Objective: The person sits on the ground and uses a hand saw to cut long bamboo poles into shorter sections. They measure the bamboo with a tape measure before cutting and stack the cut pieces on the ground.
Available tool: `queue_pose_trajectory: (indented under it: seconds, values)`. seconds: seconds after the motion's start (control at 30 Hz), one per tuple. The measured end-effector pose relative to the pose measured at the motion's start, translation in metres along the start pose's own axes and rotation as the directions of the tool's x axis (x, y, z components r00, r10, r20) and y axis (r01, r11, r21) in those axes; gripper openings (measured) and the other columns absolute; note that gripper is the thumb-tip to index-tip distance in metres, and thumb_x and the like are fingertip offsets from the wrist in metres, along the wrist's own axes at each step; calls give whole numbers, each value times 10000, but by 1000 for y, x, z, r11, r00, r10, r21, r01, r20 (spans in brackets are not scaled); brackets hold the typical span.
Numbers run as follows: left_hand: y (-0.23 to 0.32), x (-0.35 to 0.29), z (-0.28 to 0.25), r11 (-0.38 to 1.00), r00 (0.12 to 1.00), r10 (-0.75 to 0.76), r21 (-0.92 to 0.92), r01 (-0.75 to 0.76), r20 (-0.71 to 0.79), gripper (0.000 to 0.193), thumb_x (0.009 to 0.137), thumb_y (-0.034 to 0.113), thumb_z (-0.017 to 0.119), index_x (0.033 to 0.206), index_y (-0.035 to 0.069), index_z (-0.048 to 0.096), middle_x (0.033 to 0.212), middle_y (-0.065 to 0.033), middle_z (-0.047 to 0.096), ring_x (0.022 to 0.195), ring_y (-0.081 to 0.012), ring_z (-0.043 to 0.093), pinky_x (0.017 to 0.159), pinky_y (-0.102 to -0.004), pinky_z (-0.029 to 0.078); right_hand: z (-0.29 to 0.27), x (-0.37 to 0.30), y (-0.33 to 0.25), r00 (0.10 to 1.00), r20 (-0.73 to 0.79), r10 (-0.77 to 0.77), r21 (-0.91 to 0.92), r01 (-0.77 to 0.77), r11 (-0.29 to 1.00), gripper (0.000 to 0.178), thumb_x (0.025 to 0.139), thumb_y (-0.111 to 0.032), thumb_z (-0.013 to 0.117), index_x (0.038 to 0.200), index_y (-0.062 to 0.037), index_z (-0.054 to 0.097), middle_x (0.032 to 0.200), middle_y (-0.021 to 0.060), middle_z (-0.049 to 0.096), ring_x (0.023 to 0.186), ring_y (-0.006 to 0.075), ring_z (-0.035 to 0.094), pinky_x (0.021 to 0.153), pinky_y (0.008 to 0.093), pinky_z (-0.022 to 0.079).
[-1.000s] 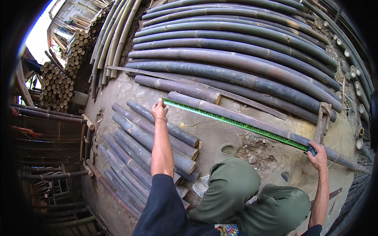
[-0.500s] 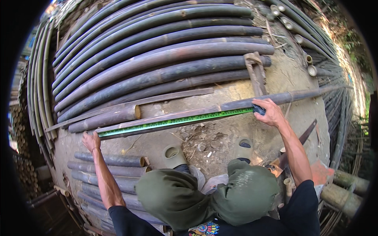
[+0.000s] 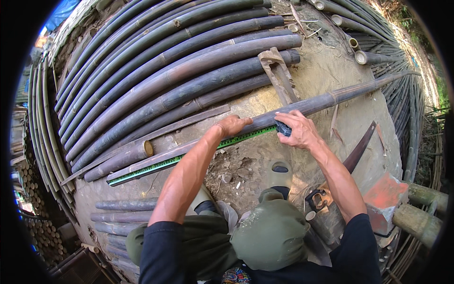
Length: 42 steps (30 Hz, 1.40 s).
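Since the earlier frame, my left grip [image 3: 231, 125] has moved from the tape's left end to well along the dark bamboo pole [image 3: 326, 100], near my right grip [image 3: 300, 130]. Its fingers curl against the pole — whether they pinch anything, I cannot tell. My right grip wraps the dark tape case [image 3: 283, 128]; the green tape [image 3: 151, 168] runs left along the pole's near side. The dusty ground [image 3: 352, 120] is crumbled below the tape, whose markings are too small to read. I count one saw [image 3: 359, 149], one reddish block [image 3: 385, 203] — and at least seven long poles [image 3: 175, 66] beyond.
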<state>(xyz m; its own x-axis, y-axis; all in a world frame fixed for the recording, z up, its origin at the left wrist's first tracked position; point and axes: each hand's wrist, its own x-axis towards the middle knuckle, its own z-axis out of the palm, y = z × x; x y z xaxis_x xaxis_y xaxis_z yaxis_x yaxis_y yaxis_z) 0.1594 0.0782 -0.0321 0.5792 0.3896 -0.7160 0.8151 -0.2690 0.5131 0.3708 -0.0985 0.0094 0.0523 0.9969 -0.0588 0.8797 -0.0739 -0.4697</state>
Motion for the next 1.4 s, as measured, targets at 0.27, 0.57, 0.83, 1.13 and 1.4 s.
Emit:
queue_pose_trajectory:
  seconds: [0.27, 0.57, 0.83, 1.13, 1.4]
  values:
    - [-2, 8, 16, 998, 999, -45, 47, 45, 4, 807, 840, 581, 559, 1329, -60, 554, 1326, -264, 588, 1248, -363, 558, 1061, -382, 414, 8, -8, 10, 999, -44, -11, 15, 11, 1000, 543, 725, -341, 705, 1211, -100, 682, 1324, 23, 642, 1101, 243, 595, 928, 387, 556]
    - [-1, 5, 22, 996, 996, -60, 66, 64, -59, 788, 831, 582, 570, 1314, -40, 571, 1315, -266, 597, 1228, -389, 568, 1051, -432, 412, 14, -10, 13, 997, -64, -45, 31, 47, 998, 546, 728, -362, 693, 1203, -92, 686, 1235, 53, 660, 1081, 253, 587, 909, 401, 559]
    - [11, -14, 28, 990, 980, -125, 40, 132, -154, 699, 765, 585, 596, 1250, 83, 634, 1299, -186, 637, 1233, -383, 570, 1027, -684, 280, 40, -78, -25, 985, 169, -28, 299, -24, 954, 522, 758, -374, 684, 1179, -66, 700, 1141, 88, 664, 1063, 285, 587, 910, 407, 530]
    - [13, -15, 27, 991, 974, -105, 59, 119, -200, 668, 780, 564, 592, 1253, 96, 640, 1312, -179, 632, 1244, -356, 570, 1050, -568, 358, 62, -176, 61, 885, 123, 449, 91, -461, 883, 587, 799, -316, 724, 1300, -34, 603, 1285, 176, 560, 1165, 370, 517, 1033, 446, 427]
    - [15, -14, 33, 994, 982, -100, 26, 105, -163, 658, 782, 557, 591, 1230, 78, 646, 1282, -200, 640, 1213, -367, 587, 1046, -564, 369, 166, -307, -9, 286, -184, 940, 100, -946, 307, 806, 787, -188, 752, 1440, -22, 310, 1248, 300, 503, 1191, 485, 471, 1022, 524, 408]
